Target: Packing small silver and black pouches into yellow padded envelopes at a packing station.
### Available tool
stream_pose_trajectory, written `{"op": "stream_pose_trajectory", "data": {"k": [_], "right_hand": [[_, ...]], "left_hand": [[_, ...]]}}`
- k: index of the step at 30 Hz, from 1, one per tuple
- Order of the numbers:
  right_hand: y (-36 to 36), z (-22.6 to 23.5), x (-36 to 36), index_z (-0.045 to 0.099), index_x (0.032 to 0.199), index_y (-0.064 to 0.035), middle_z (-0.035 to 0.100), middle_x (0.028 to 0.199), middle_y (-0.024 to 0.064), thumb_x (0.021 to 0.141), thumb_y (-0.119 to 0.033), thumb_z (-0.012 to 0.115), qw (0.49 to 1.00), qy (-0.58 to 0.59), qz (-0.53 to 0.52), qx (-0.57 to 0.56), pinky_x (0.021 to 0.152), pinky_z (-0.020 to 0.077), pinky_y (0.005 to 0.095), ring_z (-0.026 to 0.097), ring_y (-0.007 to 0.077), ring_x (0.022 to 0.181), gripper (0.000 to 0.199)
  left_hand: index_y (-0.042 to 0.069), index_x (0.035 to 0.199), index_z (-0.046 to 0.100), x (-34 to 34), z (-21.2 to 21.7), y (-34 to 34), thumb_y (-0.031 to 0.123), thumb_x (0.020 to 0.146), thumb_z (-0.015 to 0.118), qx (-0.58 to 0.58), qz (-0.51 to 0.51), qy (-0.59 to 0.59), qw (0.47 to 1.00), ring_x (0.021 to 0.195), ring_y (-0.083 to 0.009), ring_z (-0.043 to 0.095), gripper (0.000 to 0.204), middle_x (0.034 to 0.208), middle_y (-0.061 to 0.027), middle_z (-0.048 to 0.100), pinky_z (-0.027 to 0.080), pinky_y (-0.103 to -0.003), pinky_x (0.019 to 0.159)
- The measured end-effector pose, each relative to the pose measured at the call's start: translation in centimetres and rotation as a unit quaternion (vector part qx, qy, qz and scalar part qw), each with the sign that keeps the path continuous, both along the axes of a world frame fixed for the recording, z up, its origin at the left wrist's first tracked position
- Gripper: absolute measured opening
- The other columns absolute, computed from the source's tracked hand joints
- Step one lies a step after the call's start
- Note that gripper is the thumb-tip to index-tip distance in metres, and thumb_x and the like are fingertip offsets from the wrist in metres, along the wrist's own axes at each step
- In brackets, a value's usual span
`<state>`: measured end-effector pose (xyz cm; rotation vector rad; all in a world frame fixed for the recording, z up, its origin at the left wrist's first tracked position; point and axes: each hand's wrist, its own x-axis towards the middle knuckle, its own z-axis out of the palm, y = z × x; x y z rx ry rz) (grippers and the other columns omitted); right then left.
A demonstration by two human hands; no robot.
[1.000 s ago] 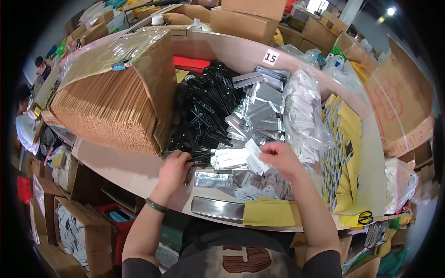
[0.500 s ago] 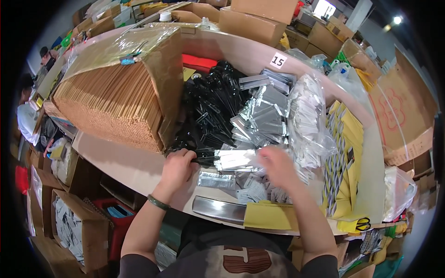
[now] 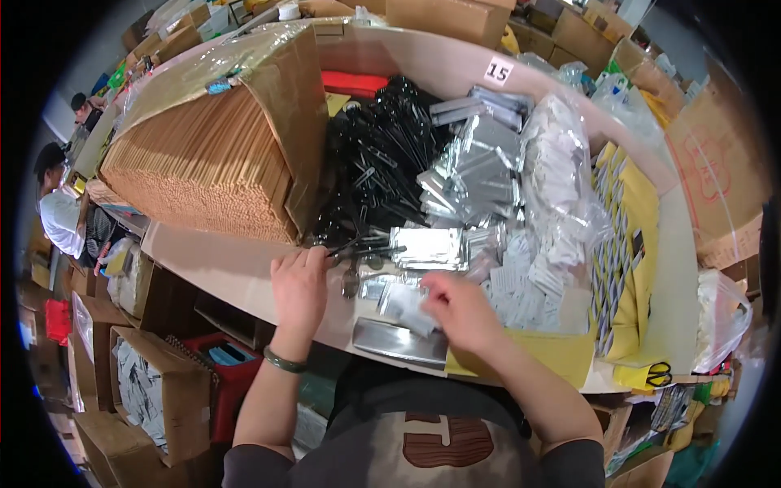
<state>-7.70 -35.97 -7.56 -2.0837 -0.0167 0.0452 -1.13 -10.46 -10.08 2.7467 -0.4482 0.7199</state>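
Note:
My left hand (image 3: 299,285) is closed near the table's front, its fingertips pinching a thin black plastic piece (image 3: 348,246) whose kind I cannot make out. To its right, my right hand (image 3: 465,313) has thumb and fingers closed on a small translucent packet (image 3: 405,307), held over the front edge. Between and beyond the hands lies a bright silver packet (image 3: 428,246). A heap of silver foil packets (image 3: 482,167) rises behind it, beside a pile of glossy black plastic pieces (image 3: 378,150). Small white printed slips (image 3: 517,285) lie right of my right hand.
A cardboard box (image 3: 305,122) full of thin wooden sticks (image 3: 199,183) stands left. White packets in a clear bag (image 3: 557,163) and yellow envelopes (image 3: 639,252) lie right. A shiny metal strip (image 3: 399,340) and black-handled scissors (image 3: 659,374) sit at the front edge. Another person (image 3: 61,207) is far left.
My right hand has come down and left toward the front edge and now holds the translucent packet. My left hand stays in nearly the same place. The whole view has shifted slightly.

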Motion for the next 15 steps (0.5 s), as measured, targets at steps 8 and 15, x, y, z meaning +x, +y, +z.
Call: {"op": "stream_pose_trajectory", "data": {"k": [8,15], "right_hand": [[-0.3,-2.4,-6.3,0.066,0.11,-0.0056,0.063,0.108,0.0131,0.081,-0.013,0.072,0.944,-0.235,0.076,-0.22,0.09,0.0465,0.0462,0.06,0.0341,0.103,0.031],[-2.2,-3.9,-9.2,0.063,0.122,-0.0041,0.062,0.129,0.0118,0.086,-0.012,0.061,0.863,-0.276,0.282,-0.316,0.104,0.0428,0.0483,0.056,0.0298,0.125,0.037]], "left_hand": [[0.01,0.108,0.067,-6.7,-2.2,-2.7,0.005,0.087,0.064,-0.146,-0.131,0.144,0.97,0.083,-0.0311,0.069,0.022,0.095,-0.0093,0.07,0.055,-0.038,0.067],[0.008,0.12,0.063,-8.6,-2.1,-3.0,0.011,0.083,0.061,0.042,-0.424,0.136,0.894,0.107,-0.0241,0.067,0.038,0.122,-0.0101,0.066,0.056,-0.035,0.086]]}}
